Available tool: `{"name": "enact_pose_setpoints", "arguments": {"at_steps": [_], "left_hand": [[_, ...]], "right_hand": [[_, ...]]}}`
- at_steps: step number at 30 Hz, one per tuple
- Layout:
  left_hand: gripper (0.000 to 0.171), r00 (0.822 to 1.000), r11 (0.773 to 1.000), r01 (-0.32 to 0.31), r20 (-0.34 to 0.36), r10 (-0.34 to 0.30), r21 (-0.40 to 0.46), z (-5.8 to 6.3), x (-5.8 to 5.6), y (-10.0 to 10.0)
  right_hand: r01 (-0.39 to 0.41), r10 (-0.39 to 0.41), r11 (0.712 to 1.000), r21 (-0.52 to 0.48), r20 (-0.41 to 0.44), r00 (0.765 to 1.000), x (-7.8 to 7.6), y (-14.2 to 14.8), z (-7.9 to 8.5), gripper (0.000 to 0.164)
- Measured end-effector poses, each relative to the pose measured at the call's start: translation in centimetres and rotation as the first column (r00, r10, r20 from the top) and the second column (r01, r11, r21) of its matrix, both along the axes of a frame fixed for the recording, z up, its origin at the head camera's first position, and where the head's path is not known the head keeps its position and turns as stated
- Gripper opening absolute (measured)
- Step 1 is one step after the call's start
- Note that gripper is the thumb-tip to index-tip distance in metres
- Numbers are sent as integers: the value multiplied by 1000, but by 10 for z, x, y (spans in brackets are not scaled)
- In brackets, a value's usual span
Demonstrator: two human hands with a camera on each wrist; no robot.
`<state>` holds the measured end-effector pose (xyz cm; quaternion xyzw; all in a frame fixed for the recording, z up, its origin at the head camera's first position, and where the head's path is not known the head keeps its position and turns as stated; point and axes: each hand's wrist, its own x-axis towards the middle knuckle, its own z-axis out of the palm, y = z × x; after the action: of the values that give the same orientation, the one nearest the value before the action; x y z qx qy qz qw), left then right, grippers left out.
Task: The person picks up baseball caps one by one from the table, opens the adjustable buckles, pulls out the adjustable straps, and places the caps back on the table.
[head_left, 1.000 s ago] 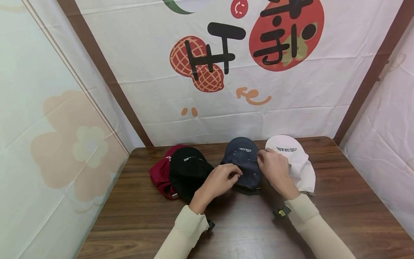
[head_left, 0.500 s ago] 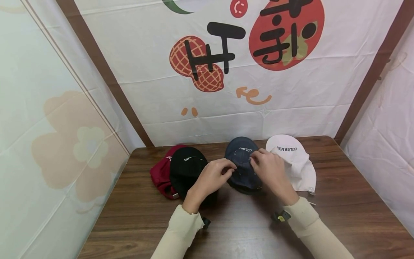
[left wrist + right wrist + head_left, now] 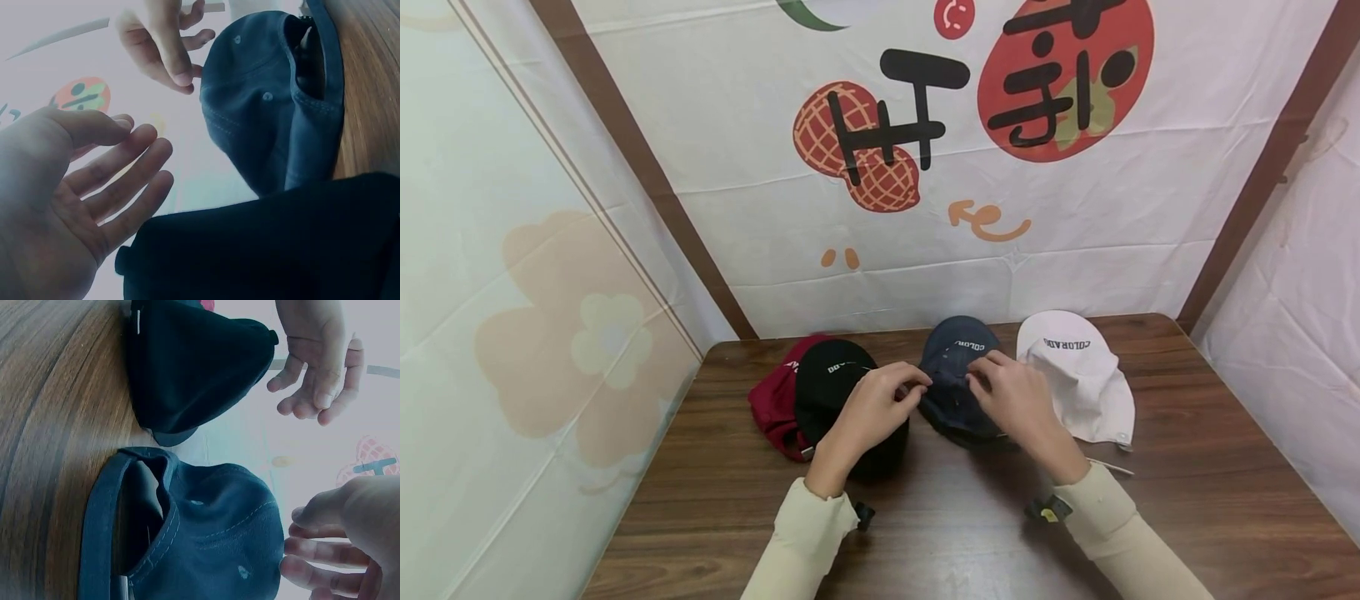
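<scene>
A navy cap (image 3: 958, 375) lettered on its front lies at the middle of the table's far part. My right hand (image 3: 1011, 396) is over its right side with loosely bent fingers. In the right wrist view these fingertips (image 3: 300, 549) are right at the crown; whether they touch it I cannot tell. My left hand (image 3: 880, 404), fingers loosely bent and holding nothing, hovers over the right side of a black cap (image 3: 827, 387). Its palm and spread fingers show in the left wrist view. The black cap overlaps a dark red cap (image 3: 771, 404) on the left.
A white cap (image 3: 1075, 367) marked COLORADO lies to the right of the navy one. Near it, beside the right sleeve, a thin white strip (image 3: 1111, 467) shows on the wooden table (image 3: 677, 517). A printed white cloth (image 3: 955, 283) hangs behind the table.
Both hands have moved to the left, the left one from the navy cap's edge to over the black cap. More of the white cap and the thin strip now show.
</scene>
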<state>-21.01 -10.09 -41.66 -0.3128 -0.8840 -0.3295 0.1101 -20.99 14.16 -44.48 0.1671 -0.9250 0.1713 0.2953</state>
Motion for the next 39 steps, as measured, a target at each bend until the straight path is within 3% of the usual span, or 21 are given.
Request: {"name": "enact_pose_setpoints", "arguments": {"at_steps": [11, 25, 39], "left_hand": [[13, 998, 998, -18, -63, 21, 57, 6, 4, -20], [15, 995, 996, -38, -85, 44, 79, 10, 8, -48], [15, 994, 995, -47, -90, 55, 87, 0, 15, -72]], "right_hand": [[-71, 70, 997, -18, -34, 997, 6, -13, 3, 11], [-191, 200, 978, -84, 126, 972, 11, -32, 1, 15], [-245, 265, 961, -130, 163, 950, 15, -49, -4, 17]]}}
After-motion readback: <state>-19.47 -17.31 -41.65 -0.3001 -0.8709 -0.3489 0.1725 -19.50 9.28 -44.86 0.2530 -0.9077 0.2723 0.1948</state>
